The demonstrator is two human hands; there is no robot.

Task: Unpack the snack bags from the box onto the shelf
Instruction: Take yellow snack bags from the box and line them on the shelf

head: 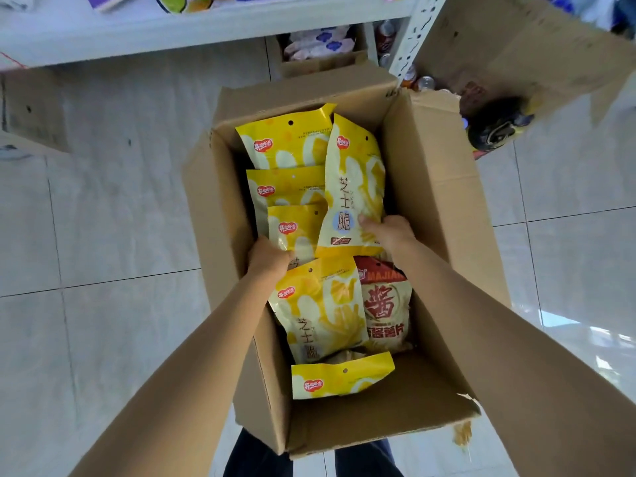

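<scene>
Head view: both hands among yellow snack bags inside box.

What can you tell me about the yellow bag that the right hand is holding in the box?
The yellow bag is a glossy plastic snack pouch, sealed and puffy, with a red heart logo, a hang hole at its top and dark characters down its front. It stands tilted in the cardboard box, overlapping other yellow bags. The right hand grips its lower right edge.

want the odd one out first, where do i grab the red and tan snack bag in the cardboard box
Pinch the red and tan snack bag by its red top seam, coming from above. A yellow snack bag covers its left side, and the cardboard box wall flanks its right.
</scene>
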